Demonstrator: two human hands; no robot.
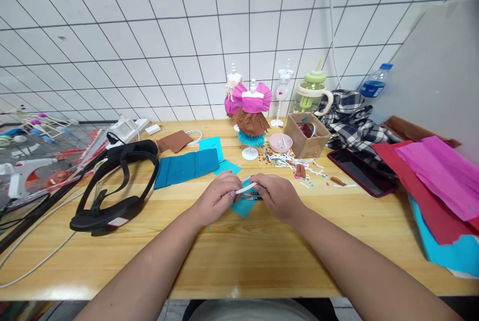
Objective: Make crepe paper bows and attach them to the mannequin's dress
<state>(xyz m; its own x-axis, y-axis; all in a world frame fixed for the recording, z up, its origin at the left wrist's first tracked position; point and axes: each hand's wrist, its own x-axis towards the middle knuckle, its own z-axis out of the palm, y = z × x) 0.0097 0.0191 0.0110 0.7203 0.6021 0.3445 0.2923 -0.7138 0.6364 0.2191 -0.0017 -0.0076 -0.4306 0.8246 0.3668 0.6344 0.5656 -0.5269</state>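
Over the middle of the table, my left hand (222,193) and my right hand (279,196) pinch the two ends of a narrow white strip (247,187), bowed slightly upward between them. It looks like tape, though I cannot tell for sure. Under it lies a turquoise crepe paper piece (244,207), and a small metal tool, perhaps scissors, shows partly between the hands. Just beyond stands a small white dress-form stand (250,153) wearing a pink top (252,105), a brown ruffle (252,124) and a blue ruffle (250,139).
Folded blue paper (187,167), brown paper (175,141) and a black head strap (144,196) lie left. Paper scraps (290,161), a pink dish (280,143), a cardboard box (309,144) and a phone (361,172) sit right, with stacked coloured paper (434,176) beyond.
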